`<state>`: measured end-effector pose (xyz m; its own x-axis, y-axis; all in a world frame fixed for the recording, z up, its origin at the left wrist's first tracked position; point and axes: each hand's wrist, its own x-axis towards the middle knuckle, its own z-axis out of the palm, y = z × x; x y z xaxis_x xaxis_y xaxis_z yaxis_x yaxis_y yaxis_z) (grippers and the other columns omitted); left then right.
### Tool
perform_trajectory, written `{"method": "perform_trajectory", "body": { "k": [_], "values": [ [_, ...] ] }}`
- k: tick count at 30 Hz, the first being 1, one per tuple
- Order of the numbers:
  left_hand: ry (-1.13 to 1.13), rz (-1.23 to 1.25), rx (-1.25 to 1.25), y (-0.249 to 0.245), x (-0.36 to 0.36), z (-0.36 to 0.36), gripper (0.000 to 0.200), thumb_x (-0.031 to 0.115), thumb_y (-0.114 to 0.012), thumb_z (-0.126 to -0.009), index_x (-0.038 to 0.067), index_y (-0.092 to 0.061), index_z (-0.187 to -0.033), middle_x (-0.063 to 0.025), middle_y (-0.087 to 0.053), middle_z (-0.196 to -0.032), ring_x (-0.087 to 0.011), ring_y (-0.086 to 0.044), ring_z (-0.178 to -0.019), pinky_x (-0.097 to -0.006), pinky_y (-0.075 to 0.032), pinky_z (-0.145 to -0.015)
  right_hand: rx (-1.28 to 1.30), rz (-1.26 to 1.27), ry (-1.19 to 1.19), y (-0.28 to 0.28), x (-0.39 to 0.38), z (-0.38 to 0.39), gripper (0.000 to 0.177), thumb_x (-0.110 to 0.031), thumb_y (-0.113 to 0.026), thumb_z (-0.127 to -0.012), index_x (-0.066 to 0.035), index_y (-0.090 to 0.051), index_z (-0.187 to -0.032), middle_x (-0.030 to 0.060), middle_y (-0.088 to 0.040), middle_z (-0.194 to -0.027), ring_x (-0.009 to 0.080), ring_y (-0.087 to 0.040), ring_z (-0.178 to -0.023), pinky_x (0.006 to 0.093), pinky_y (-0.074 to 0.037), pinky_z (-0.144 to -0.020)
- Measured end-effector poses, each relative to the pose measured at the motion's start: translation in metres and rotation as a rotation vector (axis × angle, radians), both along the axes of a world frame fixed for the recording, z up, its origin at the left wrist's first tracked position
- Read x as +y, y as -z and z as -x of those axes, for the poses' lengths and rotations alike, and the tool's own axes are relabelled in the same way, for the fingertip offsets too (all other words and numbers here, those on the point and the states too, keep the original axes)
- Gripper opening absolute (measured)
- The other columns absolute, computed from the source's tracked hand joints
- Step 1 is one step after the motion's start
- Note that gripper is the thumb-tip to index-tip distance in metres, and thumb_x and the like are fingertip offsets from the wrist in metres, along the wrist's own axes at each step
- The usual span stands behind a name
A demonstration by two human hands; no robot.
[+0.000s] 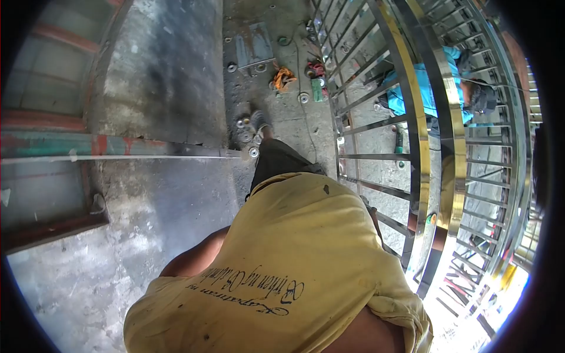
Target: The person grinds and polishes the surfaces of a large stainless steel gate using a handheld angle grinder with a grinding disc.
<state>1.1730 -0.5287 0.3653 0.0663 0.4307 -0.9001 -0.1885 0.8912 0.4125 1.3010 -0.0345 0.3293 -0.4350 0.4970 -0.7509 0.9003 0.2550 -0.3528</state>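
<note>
My yellow shirt (294, 235) with dark lettering fills the lower middle. My left upper arm (197, 259) shows at its side, but my left hand is hidden behind my body. On the right stands a polished metal railing (415, 117) with flat bars. Bare skin shows between its rails near a small round disc (432, 219) with an orange and green centre. Whether this is my right hand or arm, or a reflection, I cannot make out; no fingers show clearly. My shoe (261, 122) stands on the concrete floor beside several loose discs (243, 129).
Beyond the railing is a person in a blue shirt (426, 91) and dark cap. A metal plate (254, 44), an orange cloth (283, 79) and a cord (298, 65) lie on the floor. At left, a bar (118, 157) juts across the stained wall (159, 70).
</note>
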Motion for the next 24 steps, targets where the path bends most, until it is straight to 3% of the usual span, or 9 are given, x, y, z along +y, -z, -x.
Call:
{"method": "perform_trajectory", "body": {
  "k": [7,12,14,18,22,24],
  "values": [
    [0.072,0.001,-0.035,-0.005,-0.003,0.057,0.068,0.045,-0.071,-0.085,0.01,-0.057,-0.141,-0.0184,-0.061,-0.14,-0.033,-0.056,-0.131,-0.0432,-0.046,-0.107,-0.052,0.003,0.051,-0.001,-0.011,-0.001,0.109,-0.038,-0.093,-0.064,0.005,-0.029,-0.141,0.0277,-0.064,-0.118,0.0365,-0.065,-0.111,0.043,-0.053,-0.094],
    [0.169,0.02,0.055,-0.007,-0.002,0.147,0.067,0.045,-0.071,-0.085,0.009,-0.057,-0.141,-0.0188,-0.061,-0.14,-0.0333,-0.056,-0.131,-0.0433,-0.047,-0.107,-0.128,0.017,0.064,-0.006,-0.022,0.019,0.111,-0.039,-0.093,-0.064,0.005,-0.028,-0.141,0.0283,-0.065,-0.118,0.0371,-0.065,-0.112,0.0431,-0.053,-0.095],
    [0.225,0.068,0.194,0.024,-0.01,0.194,0.067,0.045,-0.071,-0.085,0.009,-0.057,-0.141,-0.0189,-0.061,-0.14,-0.0335,-0.056,-0.131,-0.0433,-0.047,-0.107,-0.163,0.019,0.069,-0.008,-0.03,0.033,0.112,-0.04,-0.093,-0.063,0.005,-0.027,-0.142,0.0285,-0.065,-0.119,0.0373,-0.065,-0.112,0.0432,-0.053,-0.095],
    [0.357,0.194,0.472,0.145,-0.043,0.311,0.061,0.04,-0.06,-0.089,0.0,-0.057,-0.136,-0.0215,-0.063,-0.134,-0.0377,-0.06,-0.125,-0.0445,-0.05,-0.103,-0.246,0.024,0.056,-0.013,-0.045,0.085,0.113,-0.04,-0.093,-0.063,0.005,-0.027,-0.142,0.029,-0.065,-0.119,0.0378,-0.065,-0.113,0.0433,-0.053,-0.095],
    [0.32,0.295,0.594,0.179,0.007,0.484,0.051,0.034,-0.059,-0.087,0.004,-0.061,-0.129,-0.0206,-0.067,-0.127,-0.0344,-0.063,-0.121,-0.0467,-0.053,-0.096,-0.36,0.029,0.011,-0.012,-0.048,0.156,0.114,-0.041,-0.093,-0.063,0.006,-0.026,-0.142,0.0294,-0.065,-0.119,0.0382,-0.066,-0.114,0.0435,-0.053,-0.096],
    [0.29,0.352,0.705,0.188,0.047,0.567,0.048,0.031,-0.059,-0.087,0.007,-0.062,-0.129,-0.0202,-0.063,-0.134,-0.0353,-0.064,-0.118,-0.0513,-0.053,-0.095,-0.439,0.054,-0.034,-0.019,-0.045,0.2,0.115,-0.042,-0.093,-0.063,0.006,-0.026,-0.143,0.0297,-0.065,-0.12,0.0385,-0.066,-0.114,0.0435,-0.053,-0.096]
  ]
}}
